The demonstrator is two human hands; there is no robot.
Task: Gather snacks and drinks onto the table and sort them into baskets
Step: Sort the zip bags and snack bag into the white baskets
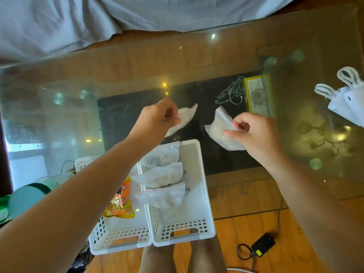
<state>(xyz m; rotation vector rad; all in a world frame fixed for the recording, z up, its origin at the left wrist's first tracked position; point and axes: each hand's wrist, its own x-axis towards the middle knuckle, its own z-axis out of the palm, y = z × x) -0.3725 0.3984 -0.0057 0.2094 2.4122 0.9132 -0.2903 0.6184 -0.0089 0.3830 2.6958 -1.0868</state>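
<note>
**Both hands up, one zip bag each, over the glass worktop**

My left hand (160, 117) pinches a clear zip bag (184, 119) by its top edge, fingers curled on it, bag hanging out to the right & away from me. My right hand (254, 131) grips a second zip bag (222, 131) w/ thumb and fingertips clamped at the red-lined seal; this bag looks fuller, pale contents, can't tell what's inside. The two hands are well apart, the bags between them not touching.

Just below the hands, two white perforated baskets sit side by side at the near edge of the worktop (236, 56), touching along their long walls. Right basket (202, 194) holds three more zip bags (161, 174) stacked in a row, leaning toward its left wall. Left basket (118, 237) holds an orange snack packet (121, 201), partly hidden by my left forearm.

Farther out: white pouches w/ looped straps (346, 95) at the far right of the glass. On the wood floor, a black power adapter w/ cable (263, 244). A grey-blue sheet (98, 16) lies past the far edge.
</note>
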